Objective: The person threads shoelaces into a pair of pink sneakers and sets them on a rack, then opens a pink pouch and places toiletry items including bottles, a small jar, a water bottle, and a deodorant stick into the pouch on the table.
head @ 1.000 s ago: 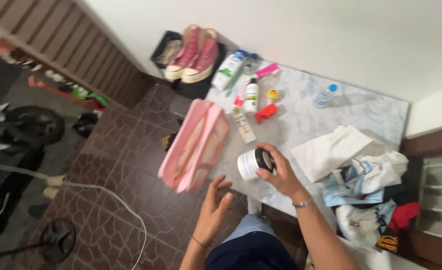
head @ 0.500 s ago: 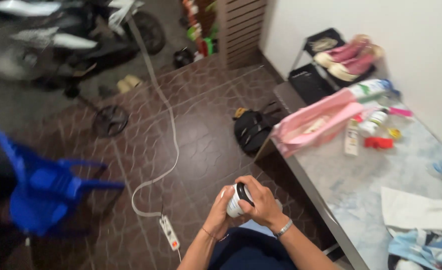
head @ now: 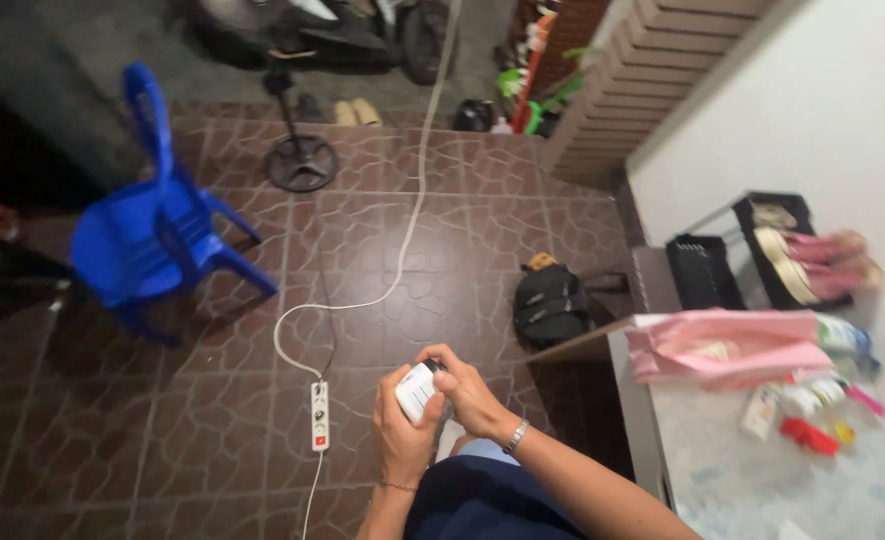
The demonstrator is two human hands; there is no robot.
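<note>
Fingers of the left hand (head: 403,432) wrap around the body of a small white jar (head: 419,391), gripping it from below, while the fingers of the right hand (head: 466,394) close over its far end, where the lid would sit; the lid itself is hidden under them. Both hands hold the jar together above the brown tiled floor (head: 213,430), just in front of the person's lap. Left of the fingers, a white power strip (head: 320,415) lies on the tiles, its cord running away toward a blue plastic chair (head: 153,235). Beyond the fingers sits a black bag (head: 551,303). Right of them, a marble-patterned table (head: 763,490) carries a pink pouch (head: 728,346) and several small bottles (head: 803,400).
</note>
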